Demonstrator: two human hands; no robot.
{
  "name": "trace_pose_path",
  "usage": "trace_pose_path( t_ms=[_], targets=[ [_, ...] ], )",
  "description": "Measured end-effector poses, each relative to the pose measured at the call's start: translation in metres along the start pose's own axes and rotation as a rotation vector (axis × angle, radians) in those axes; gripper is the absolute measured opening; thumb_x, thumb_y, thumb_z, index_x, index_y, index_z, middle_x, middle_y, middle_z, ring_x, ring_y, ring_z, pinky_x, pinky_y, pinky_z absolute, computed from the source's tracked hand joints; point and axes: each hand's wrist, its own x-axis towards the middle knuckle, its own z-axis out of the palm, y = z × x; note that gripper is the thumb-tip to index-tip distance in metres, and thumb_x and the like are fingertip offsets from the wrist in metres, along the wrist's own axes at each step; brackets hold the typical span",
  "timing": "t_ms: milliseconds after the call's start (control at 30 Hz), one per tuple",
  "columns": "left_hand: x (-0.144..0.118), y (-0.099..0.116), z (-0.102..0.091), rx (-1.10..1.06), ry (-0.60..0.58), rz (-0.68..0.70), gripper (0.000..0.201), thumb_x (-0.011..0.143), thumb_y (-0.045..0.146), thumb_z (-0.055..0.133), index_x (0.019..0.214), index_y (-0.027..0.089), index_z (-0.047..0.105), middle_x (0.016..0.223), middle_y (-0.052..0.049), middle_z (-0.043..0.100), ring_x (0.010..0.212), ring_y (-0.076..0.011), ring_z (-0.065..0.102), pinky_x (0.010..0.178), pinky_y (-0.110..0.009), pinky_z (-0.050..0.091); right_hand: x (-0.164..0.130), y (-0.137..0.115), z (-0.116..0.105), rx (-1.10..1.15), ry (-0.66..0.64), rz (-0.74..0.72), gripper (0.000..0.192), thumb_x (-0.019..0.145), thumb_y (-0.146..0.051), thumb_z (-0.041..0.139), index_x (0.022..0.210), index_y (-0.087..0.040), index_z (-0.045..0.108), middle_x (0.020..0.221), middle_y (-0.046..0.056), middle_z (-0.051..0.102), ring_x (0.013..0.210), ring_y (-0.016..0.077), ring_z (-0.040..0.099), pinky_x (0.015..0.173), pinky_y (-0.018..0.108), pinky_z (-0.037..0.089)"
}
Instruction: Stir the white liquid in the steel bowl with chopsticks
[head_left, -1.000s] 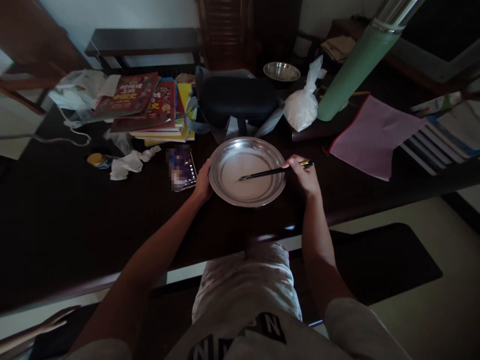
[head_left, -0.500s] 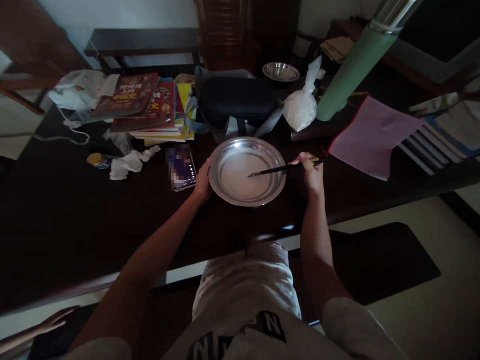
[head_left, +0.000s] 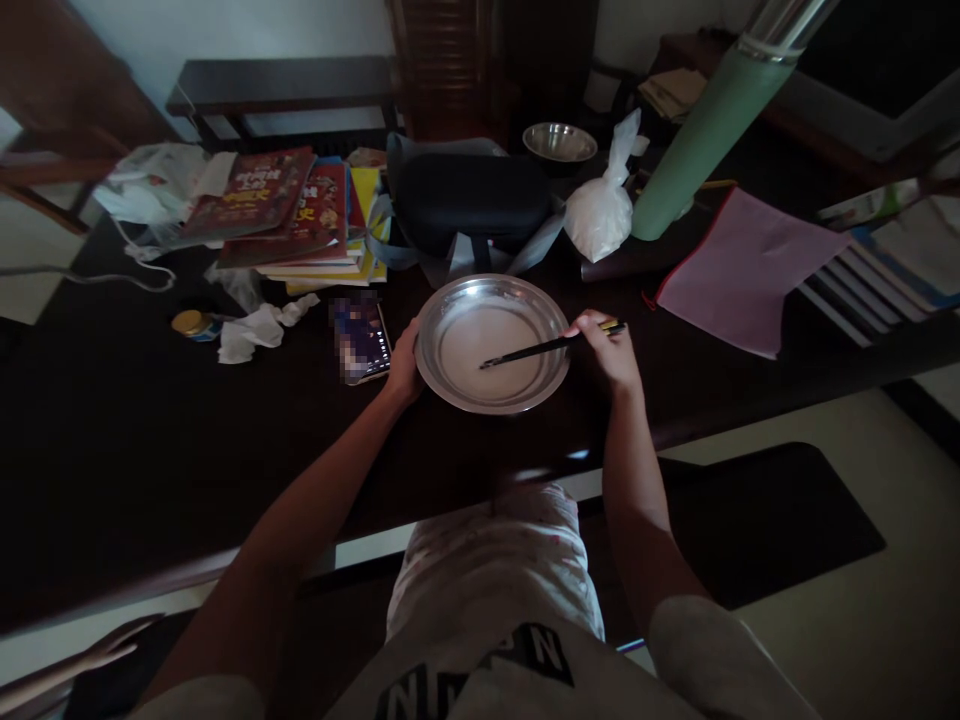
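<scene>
Head view, dim light, dark table (head_left: pixel 150 440) cluttered along the far edge.

Your left hand (head_left: pixel 405 362) cups the left rim of the steel basin (head_left: pixel 439 312), fingers curled against the metal, bracing it. The basin sits on the table straight ahead of you, near the front edge, with a pale, milky liquid (head_left: pixel 491 345) pooled shallow in the bottom.

Your right hand (head_left: pixel 611 350) is closed around the far end of a pair of dark chopsticks (head_left: pixel 529 350), pinched between thumb and fingers. The sticks reach leftward over the right rim, and their tips dip into the liquid near the basin's middle.

Judgement: the step in hand reads as stirring or mixing the liquid, one hand steadying while the other works the sticks. The next move calls for you to keep the left hand firm on the rim so the basin does not skate, and to keep the tips low and the strokes small, since the basin is shallow and the liquid could slop over.

Around it: a phone (head_left: pixel 361 338) lies just left of the basin, close to your left hand. Farther off, a stack of books (head_left: pixel 300 215), a dark case (head_left: pixel 472 195), a knotted white bag (head_left: pixel 600 215), a green flask (head_left: pixel 705 130), a small steel bowl (head_left: pixel 560 142). A pink folder (head_left: pixel 739 270) lies to the right.
</scene>
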Motion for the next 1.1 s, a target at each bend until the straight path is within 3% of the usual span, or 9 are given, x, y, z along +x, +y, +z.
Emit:
trace_pose_path(
  t_ms=[67, 233, 400, 567, 767, 933, 1100],
  targets=[
    [0.0005, -0.0004, -0.0008, -0.001, 0.004, 0.000, 0.026, 0.089, 0.046, 0.076, 0.092, 0.021, 0.079, 0.090, -0.002, 0.081, 0.096, -0.0228, 0.076, 0.093, -0.032, 0.061, 0.0005, -0.0010, 0.0017, -0.023, -0.017, -0.030, 0.053, 0.082, -0.078, 0.074, 0.067, -0.028, 0.077, 0.073, 0.000, 0.079, 0.075, 0.0203, 0.074, 0.079, 0.037, 0.056],
    [0.0014, -0.0010, -0.0023, 0.022, -0.024, 0.000, 0.027, 0.088, 0.049, 0.077, 0.091, 0.022, 0.078, 0.088, -0.003, 0.080, 0.101, -0.0258, 0.076, 0.096, -0.035, 0.061, 0.0002, -0.0001, -0.0028, -0.042, 0.187, -0.017, 0.055, 0.086, -0.078, 0.069, 0.063, -0.028, 0.073, 0.063, -0.001, 0.072, 0.070, 0.0195, 0.071, 0.081, 0.038, 0.056],
    [0.0012, -0.0012, -0.0023, 0.015, -0.016, -0.002, 0.030, 0.088, 0.051, 0.077, 0.093, 0.022, 0.078, 0.089, -0.004, 0.080, 0.101, -0.0268, 0.076, 0.096, -0.036, 0.061, 0.0002, 0.0003, -0.0003, -0.022, -0.011, 0.002, 0.051, 0.079, -0.078, 0.076, 0.069, -0.029, 0.078, 0.072, 0.000, 0.078, 0.076, 0.0216, 0.075, 0.082, 0.040, 0.058],
    [0.0012, -0.0015, -0.0030, 0.024, -0.039, 0.022, 0.031, 0.087, 0.052, 0.078, 0.093, 0.021, 0.078, 0.090, -0.005, 0.081, 0.110, -0.0289, 0.075, 0.100, -0.036, 0.060, 0.0003, 0.0015, -0.0032, -0.045, 0.165, -0.007, 0.054, 0.086, -0.077, 0.070, 0.064, -0.028, 0.074, 0.067, 0.000, 0.075, 0.072, 0.0205, 0.073, 0.083, 0.039, 0.059],
    [0.0004, -0.0007, -0.0023, 0.012, -0.047, 0.004, 0.031, 0.089, 0.052, 0.076, 0.095, 0.022, 0.079, 0.096, -0.005, 0.082, 0.111, -0.0291, 0.076, 0.100, -0.038, 0.061, -0.0005, -0.0014, -0.0019, -0.031, 0.007, -0.011, 0.052, 0.080, -0.079, 0.075, 0.067, -0.028, 0.077, 0.071, 0.001, 0.077, 0.075, 0.0215, 0.073, 0.080, 0.039, 0.057],
    [0.0001, 0.0000, -0.0015, 0.016, -0.075, 0.009, 0.033, 0.088, 0.053, 0.078, 0.098, 0.021, 0.078, 0.095, -0.005, 0.082, 0.109, -0.0291, 0.077, 0.100, -0.039, 0.062, -0.0003, -0.0009, -0.0044, -0.017, 0.176, -0.003, 0.055, 0.085, -0.078, 0.070, 0.062, -0.028, 0.072, 0.063, -0.001, 0.072, 0.069, 0.0201, 0.070, 0.082, 0.039, 0.056],
    [0.0000, 0.0003, -0.0001, 0.002, -0.041, 0.004, 0.029, 0.089, 0.050, 0.077, 0.094, 0.021, 0.078, 0.096, -0.004, 0.082, 0.108, -0.0279, 0.077, 0.099, -0.037, 0.062, 0.0003, -0.0030, 0.0006, -0.033, -0.006, 0.031, 0.057, 0.079, -0.082, 0.073, 0.062, -0.028, 0.071, 0.069, 0.000, 0.075, 0.075, 0.0216, 0.073, 0.082, 0.040, 0.057]
  ],
)
